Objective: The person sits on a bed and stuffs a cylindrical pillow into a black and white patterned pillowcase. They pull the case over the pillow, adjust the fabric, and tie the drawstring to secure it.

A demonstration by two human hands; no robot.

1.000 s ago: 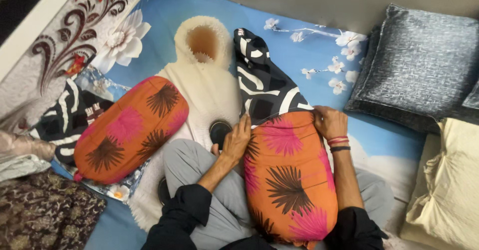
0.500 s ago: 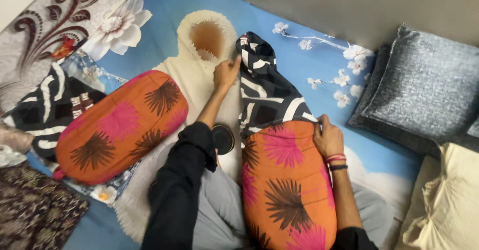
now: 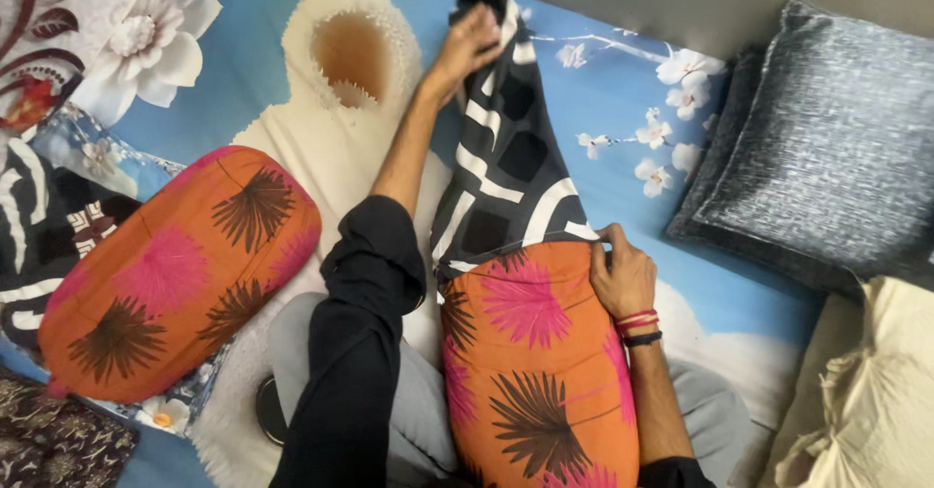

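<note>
Fingers (image 3: 484, 29) of left hand (image 3: 467, 45) grip the black-white cover (image 3: 506, 172); right hand (image 3: 623, 276) pinches its mouth on the orange pillow (image 3: 535, 361). I'd pull evenly, straight from that pillow.

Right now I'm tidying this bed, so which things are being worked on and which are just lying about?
In hand:
left hand gripping the black-and-white cover
right hand on the orange bolster

Lying about:
second orange bolster
cream rug
grey cushion
cream cushion

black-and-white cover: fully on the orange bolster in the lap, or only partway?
Partway. The black-and-white cover wraps only the orange bolster's far end; left hand grips its tip, right hand its edge.
</note>
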